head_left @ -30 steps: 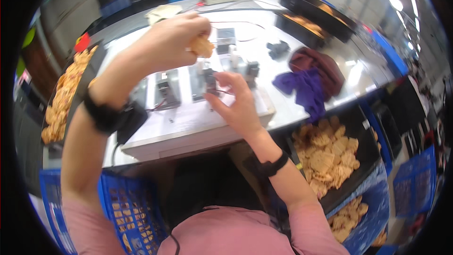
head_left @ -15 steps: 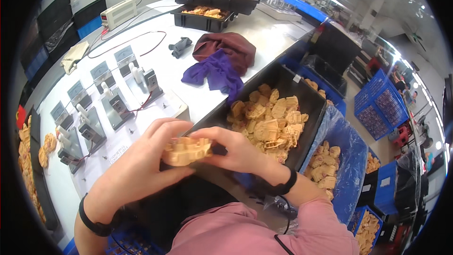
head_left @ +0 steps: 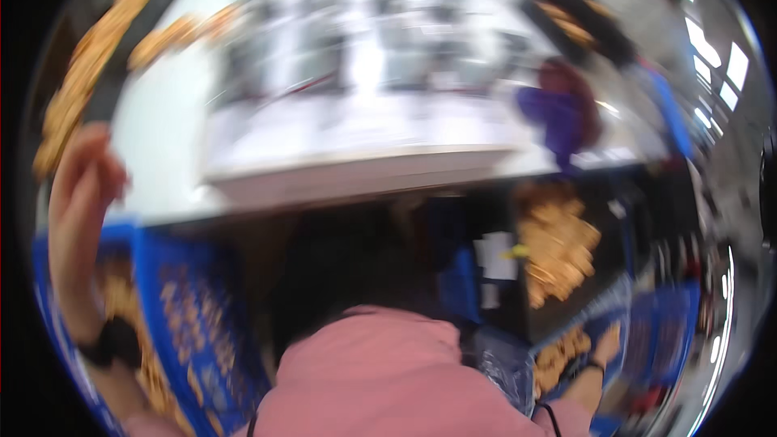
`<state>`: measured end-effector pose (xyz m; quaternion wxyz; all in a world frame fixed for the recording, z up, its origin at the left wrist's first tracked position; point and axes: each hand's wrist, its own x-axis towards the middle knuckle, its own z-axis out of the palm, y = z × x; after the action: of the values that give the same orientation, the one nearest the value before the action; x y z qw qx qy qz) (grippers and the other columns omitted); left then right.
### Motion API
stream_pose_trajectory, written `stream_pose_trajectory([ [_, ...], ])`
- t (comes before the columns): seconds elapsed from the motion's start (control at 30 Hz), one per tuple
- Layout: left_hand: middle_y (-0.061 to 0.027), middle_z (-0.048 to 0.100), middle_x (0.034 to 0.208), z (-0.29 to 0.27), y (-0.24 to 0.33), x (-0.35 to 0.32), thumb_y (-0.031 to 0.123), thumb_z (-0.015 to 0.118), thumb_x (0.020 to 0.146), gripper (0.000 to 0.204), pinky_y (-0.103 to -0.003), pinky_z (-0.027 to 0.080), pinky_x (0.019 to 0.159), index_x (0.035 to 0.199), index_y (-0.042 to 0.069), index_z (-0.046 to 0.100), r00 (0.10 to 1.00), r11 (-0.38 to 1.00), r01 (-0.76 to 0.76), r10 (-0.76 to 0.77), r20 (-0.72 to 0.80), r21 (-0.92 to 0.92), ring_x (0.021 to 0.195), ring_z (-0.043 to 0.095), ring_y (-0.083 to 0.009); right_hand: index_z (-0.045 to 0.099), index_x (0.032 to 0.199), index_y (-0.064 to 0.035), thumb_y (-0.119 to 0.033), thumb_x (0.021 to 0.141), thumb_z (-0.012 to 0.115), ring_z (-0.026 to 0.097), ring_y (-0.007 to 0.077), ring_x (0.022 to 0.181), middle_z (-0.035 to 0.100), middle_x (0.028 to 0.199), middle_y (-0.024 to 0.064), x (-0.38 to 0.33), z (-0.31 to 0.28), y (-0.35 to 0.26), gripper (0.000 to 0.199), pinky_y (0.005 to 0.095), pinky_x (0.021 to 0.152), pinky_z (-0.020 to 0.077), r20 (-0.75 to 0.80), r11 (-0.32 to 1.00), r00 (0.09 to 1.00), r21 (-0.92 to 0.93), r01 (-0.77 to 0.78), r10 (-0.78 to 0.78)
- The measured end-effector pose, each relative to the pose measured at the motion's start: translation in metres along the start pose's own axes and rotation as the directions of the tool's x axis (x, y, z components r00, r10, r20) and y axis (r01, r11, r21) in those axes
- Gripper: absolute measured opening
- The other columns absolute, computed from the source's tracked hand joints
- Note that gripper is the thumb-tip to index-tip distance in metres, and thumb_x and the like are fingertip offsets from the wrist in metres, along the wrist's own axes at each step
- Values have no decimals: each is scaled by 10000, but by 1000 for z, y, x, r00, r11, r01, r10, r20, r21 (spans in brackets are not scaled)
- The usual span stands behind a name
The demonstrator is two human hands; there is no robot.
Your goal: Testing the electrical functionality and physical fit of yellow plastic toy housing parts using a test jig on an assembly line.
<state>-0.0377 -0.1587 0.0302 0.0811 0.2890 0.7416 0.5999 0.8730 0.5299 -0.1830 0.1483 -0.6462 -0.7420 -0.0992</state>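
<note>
Our left hand (head_left: 81, 186) is raised at the left by the table (head_left: 162, 154), fingers loosely curled; its grip is too blurred to tell. Our right hand (head_left: 603, 348) reaches low right into a crate (head_left: 655, 332) of tan pieces (head_left: 558, 356); we should steady ourselves before grasping.

Heavy motion blur. White worktable (head_left: 267, 146) across the middle; purple cloth (head_left: 558, 117) on its right end. Black tray of tan pieces (head_left: 558, 247) below, right. Pink shirt (head_left: 388, 380) at bottom.
</note>
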Motion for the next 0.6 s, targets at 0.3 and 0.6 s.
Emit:
stream_pose_trajectory([
  [0.3,29,651,923,-119,-114,-131,267,768,914,214,-233,462,690,1065,152,669,622,712,325,-657,-427,-623,872,604,-85,586,1157,-32,-145,1015,541,605,220,1004,594,1169,114,108,110,-349,187,352,864,494,456,745,890,601,-288,-24],
  [0.6,-146,648,1248,-103,-240,-231,343,734,863,552,-387,495,975,1321,67,597,525,491,851,-789,-319,186,1169,604,-269,687,819,-95,-207,987,600,649,259,806,654,835,76,107,-75,-495,220,379,737,538,-42,650,986,747,140,-164],
])
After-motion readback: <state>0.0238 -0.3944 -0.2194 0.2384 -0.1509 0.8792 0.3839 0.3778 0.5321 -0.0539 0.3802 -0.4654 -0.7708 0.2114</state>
